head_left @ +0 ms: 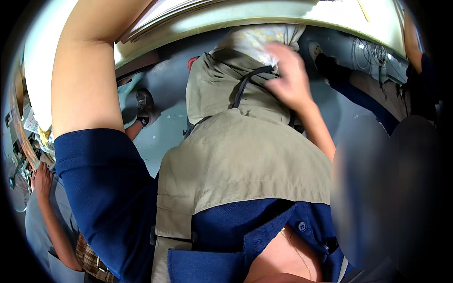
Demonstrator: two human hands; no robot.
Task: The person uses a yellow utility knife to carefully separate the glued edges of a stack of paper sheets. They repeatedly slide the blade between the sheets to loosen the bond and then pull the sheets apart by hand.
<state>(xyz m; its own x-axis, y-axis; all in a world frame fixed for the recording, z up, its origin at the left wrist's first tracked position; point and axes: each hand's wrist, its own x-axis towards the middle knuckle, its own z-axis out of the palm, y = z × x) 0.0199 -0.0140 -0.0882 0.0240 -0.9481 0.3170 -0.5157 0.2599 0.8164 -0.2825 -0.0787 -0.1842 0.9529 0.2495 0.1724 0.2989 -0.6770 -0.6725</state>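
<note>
Black strap [243, 87] is seen over the apron [250, 160], slanted from near left to far right, its far end just left of the right hand [293, 82]. Blurred fingers [281, 51] are spread wide.

Plain khaki apron [245, 160], black cord [242, 89], solid navy shirt [104, 193] with a blue button [302, 226], gold necklace [302, 259], white cloth [264, 37] patterned in pale yellow, creamy white table [330, 14], blue-grey floor [163, 134] flecked with white, greyish shoe [144, 104], beige clog [315, 49], grey trousers [40, 231].
</note>
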